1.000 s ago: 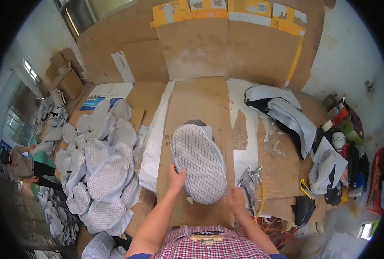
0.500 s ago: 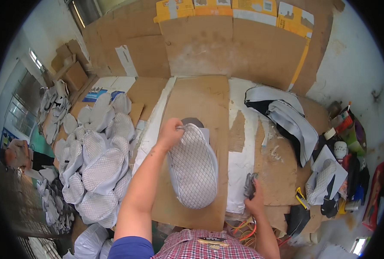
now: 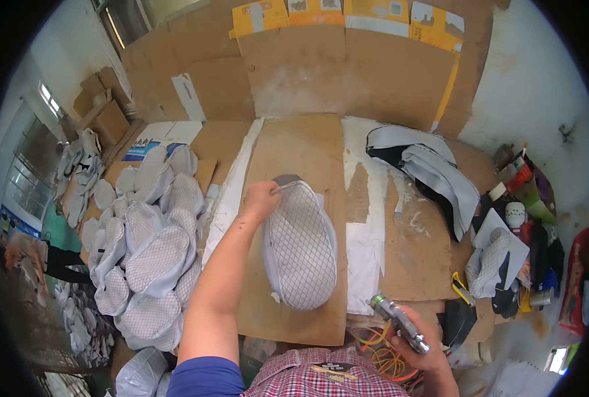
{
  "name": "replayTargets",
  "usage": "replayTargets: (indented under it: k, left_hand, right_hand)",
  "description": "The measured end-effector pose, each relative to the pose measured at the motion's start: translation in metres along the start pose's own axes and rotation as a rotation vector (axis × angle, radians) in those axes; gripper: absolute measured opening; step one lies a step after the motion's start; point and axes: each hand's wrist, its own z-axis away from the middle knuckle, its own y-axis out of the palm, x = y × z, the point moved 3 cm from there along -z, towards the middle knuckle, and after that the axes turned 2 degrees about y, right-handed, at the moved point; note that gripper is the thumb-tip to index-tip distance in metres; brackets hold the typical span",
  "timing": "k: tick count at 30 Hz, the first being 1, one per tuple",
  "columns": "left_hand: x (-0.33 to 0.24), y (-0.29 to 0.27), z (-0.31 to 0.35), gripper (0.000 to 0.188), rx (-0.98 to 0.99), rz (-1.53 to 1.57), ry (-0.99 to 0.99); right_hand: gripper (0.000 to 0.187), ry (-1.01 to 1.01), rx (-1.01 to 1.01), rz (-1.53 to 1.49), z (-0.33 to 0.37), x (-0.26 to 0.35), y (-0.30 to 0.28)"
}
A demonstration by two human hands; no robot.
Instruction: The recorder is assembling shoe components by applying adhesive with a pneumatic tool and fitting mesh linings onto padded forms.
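left hand [image 3: 262,200] pinching the far end of a gray criss-cross pad [image 3: 301,251], pad lying on brown cardboard [image 3: 297,145], right hand [image 3: 421,341] wrapped around a silver spray gun [image 3: 400,321], gray pile [image 3: 154,255] at left

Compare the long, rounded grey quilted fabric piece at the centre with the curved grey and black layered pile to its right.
The quilted piece has a crisscross pattern; the layered pile looks smooth. The quilted piece has an elongated, rounded outline; the layered pile bends in an arc. The left hand holds the quilted piece by its upper-left edge; no hand touches the layered pile. Both show light grey.
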Motion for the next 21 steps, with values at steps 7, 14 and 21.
replayTargets:
  k: [7, 14, 21]
  left_hand:
    - [0.069, -0.071, 0.039, 0.018, -0.477, 0.482, -0.18]
    - [0.131, -0.057, 0.206, 0.009, -0.418, 0.774, -0.481]
    - [0.141, 0.0, 0.348, 0.009, -0.219, 0.883, -0.801]
  right_hand:
    - [0.054, -0.185, -0.156, 0.224, 0.041, 0.038, 0.023]
    - [0.051, -0.183, -0.229, 0.158, 0.087, 0.048, 0.052]
    - [0.047, -0.202, -0.408, 0.045, 0.109, 0.055, 0.075]
